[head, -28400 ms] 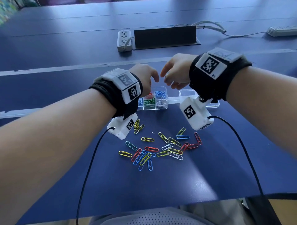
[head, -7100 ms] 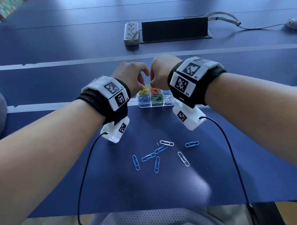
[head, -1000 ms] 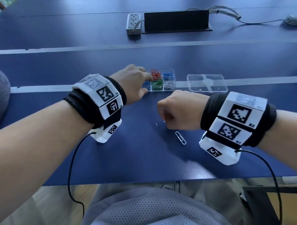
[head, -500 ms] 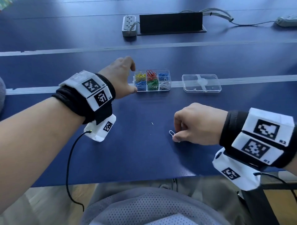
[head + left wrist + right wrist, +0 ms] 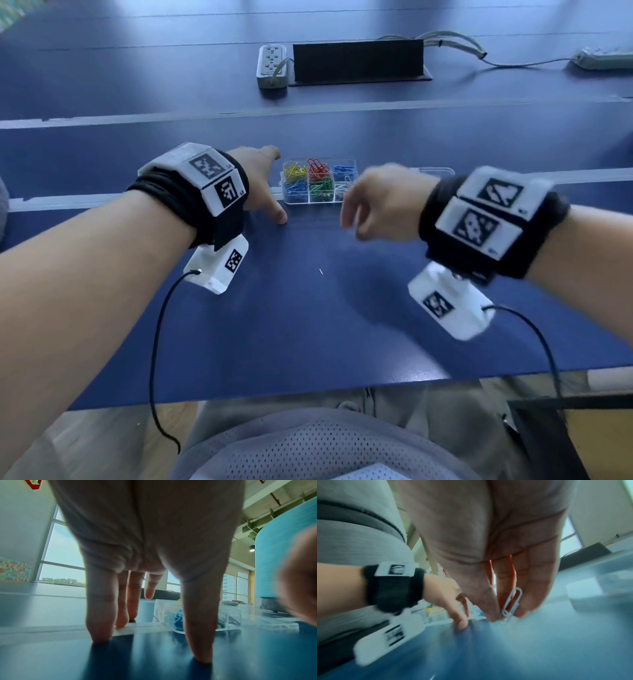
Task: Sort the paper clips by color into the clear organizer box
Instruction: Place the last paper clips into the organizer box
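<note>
The white paper clip (image 5: pixel 511 606) is pinched in the fingertips of your right hand (image 5: pixel 383 202), which hangs in the air just in front of the clear organizer box (image 5: pixel 320 202); the right-wrist view shows the clip dangling between thumb and fingers, held by its lower end. That grip is closed on the clip and nothing else. Your left hand (image 5: pixel 262 185) grasps nothing: its fingers are spread straight, tips planted on the counter (image 5: pixel 308 325) just beside the box's left wall.

The box's six compartments already hold yellow, red and blue clips in the far row and blue, green and white ones in the near row. I judge this to be the last clip, since no other loose one shows on the counter.

To finish well, carry the clip over the near right compartment, the one with white clips, and lower your fingertips close to its rim before releasing it. A clip dropped from height could bounce into the green section beside it. Keep the left fingers where they are, so a brush from your right hand cannot slide the light box. The lid (image 5: pixel 442 170) lies to the right, mostly hidden behind your right hand.
</note>
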A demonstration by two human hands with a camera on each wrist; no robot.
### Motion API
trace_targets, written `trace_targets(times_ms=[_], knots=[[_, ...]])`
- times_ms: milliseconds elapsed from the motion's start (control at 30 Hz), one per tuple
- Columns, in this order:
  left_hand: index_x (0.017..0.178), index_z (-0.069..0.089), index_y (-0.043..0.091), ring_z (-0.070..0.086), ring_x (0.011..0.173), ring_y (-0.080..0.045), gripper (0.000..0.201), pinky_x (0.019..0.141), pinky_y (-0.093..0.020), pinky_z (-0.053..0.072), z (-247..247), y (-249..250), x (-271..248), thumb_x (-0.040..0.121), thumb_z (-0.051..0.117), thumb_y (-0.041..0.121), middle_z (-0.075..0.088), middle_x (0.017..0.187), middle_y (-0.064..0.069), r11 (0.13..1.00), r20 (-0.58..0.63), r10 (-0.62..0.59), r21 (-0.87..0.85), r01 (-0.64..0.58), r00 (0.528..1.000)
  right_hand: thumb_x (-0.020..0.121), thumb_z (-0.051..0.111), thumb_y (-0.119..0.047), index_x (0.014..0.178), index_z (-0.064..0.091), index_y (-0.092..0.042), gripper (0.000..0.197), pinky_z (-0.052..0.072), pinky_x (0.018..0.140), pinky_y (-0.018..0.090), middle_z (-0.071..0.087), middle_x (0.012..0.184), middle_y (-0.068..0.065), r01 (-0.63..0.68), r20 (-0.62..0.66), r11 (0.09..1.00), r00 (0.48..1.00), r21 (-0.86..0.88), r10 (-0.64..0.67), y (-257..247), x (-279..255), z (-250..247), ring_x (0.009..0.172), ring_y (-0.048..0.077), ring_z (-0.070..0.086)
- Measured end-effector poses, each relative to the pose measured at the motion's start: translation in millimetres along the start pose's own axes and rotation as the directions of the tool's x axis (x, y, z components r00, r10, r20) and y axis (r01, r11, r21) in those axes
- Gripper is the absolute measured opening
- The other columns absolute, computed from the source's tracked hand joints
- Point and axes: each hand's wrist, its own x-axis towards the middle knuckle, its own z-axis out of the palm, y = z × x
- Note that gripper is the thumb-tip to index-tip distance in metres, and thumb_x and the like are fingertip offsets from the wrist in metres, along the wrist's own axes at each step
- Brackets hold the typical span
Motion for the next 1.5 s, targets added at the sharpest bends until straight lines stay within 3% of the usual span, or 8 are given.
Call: trace_targets(times_ms=[133, 467, 533, 733, 833, 1200, 1300, 1500], knots=[[0.146, 0.018, 0.02, 0.053, 0.12, -0.031, 0.113, 0.1, -0.044, 0.046, -2.3, 1.2, 2.6, 0.057, 0.084, 0.041, 0.053, 0.134, -0.009, 1.0, 0.038, -0.001, 0.012, 0.0, 0.999, 0.078, 0.057, -0.003, 0.085, 0.073, -0.025, 0.028, 0.051, 0.073, 0.023, 0.064, 0.076, 0.001, -0.053, -0.201, 0.987, 0.976, 0.153, 0.084, 4.2, 45.7, -18.9, 0.077, 0.021, 0.064], [0.145, 0.021, 0.023, 0.056, 0.114, -0.031, 0.117, 0.095, -0.043, 0.049, -5.2, -3.6, 11.5, 0.05, 0.086, 0.047, 0.054, 0.13, -0.007, 1.0, 0.068, 0.003, 0.022, -0.005, 0.998, 0.082, 0.055, -0.005, 0.093, 0.073, -0.023, 0.028, 0.047, 0.078, 0.023, 0.068, 0.09, 0.001, -0.013, -0.242, 0.999, 0.97, 0.047, 0.024, 19.8, 63.0, -29.6, 0.085, 0.017, 0.061], [0.145, 0.02, 0.024, 0.057, 0.113, -0.031, 0.116, 0.094, -0.04, 0.049, -6.7, -3.0, 13.8, 0.052, 0.085, 0.046, 0.056, 0.128, -0.007, 1.0, 0.09, -0.001, 0.029, -0.001, 0.996, 0.079, 0.064, -0.01, 0.103, 0.068, -0.023, 0.027, 0.045, 0.079, 0.025, 0.067, 0.102, 0.0, -0.035, -0.173, 0.999, 0.984, -0.035, 0.029, 35.1, 55.2, -35.6, 0.087, 0.017, 0.057], [0.143, 0.027, 0.027, 0.058, 0.087, -0.03, 0.103, 0.09, -0.034, 0.048, -11.5, 1.1, 15.8, 0.059, 0.086, 0.036, 0.058, 0.127, -0.007, 1.0, 0.162, 0.01, -0.013, -0.008, 0.987, 0.064, 0.081, -0.032, 0.138, 0.033, -0.027, 0.089, 0.042, 0.099, 0.038, 0.041, 0.131, 0.001, -0.219, 0.112, 0.934, 0.96, -0.281, 0.258, 78.9, 35.4, -31.9, 0.118, 0.024, 0.048], [0.142, 0.031, 0.028, 0.06, 0.104, -0.03, 0.096, 0.085, -0.031, 0.045, -11.3, 0.4, 16.7, 0.062, 0.083, 0.039, 0.057, 0.127, -0.009, 1.0, 0.142, 0.027, -0.015, -0.025, 0.989, 0.067, 0.079, -0.028, 0.137, 0.037, -0.025, 0.082, 0.041, 0.101, 0.038, 0.044, 0.131, 0.001, -0.202, 0.109, 0.947, 0.966, -0.251, 0.235, 81.2, 36.3, -31.4, 0.117, 0.024, 0.048], [0.136, 0.039, 0.025, 0.043, 0.072, -0.022, 0.077, 0.073, -0.025, 0.035, -11.3, 3.9, 17.0, 0.07, 0.075, 0.044, 0.039, 0.064, 0.003, 0.999, 0.064, 0.041, -0.031, -0.039, 0.997, 0.068, 0.078, -0.039, 0.134, 0.044, -0.026, 0.075, 0.042, 0.097, 0.032, 0.049, 0.128, 0.0, 0.031, -0.019, 0.987, 0.999, -0.16, -0.035, 17.2, 72.3, -47.1, 0.114, 0.02, 0.052], [0.131, 0.043, 0.026, 0.042, 0.058, -0.018, 0.074, 0.071, -0.026, 0.035, -10.6, 2.8, 17.6, 0.068, 0.076, 0.045, 0.039, 0.061, 0.005, 0.998, 0.061, 0.045, -0.035, -0.043, 0.997, 0.068, 0.077, -0.041, 0.134, 0.044, -0.028, 0.075, 0.043, 0.098, 0.034, 0.047, 0.127, -0.001, 0.073, 0.028, 0.982, 0.997, -0.176, -0.069, -2.8, 85.9, -40.4, 0.111, 0.019, 0.051], [0.123, 0.047, 0.026, 0.048, 0.073, -0.019, 0.07, 0.072, -0.026, 0.033, -10.0, -2.8, 21.8, 0.064, 0.079, 0.044, 0.041, 0.064, 0.009, 0.995, 0.054, 0.067, -0.084, -0.063, 0.996, 0.068, 0.076, -0.043, 0.134, 0.044, -0.028, 0.075, 0.045, 0.096, 0.035, 0.045, 0.128, -0.001, 0.093, 0.074, 0.971, 0.994, -0.222, -0.079, -16.8, 97.5, -33.4, 0.106, 0.018, 0.049]])
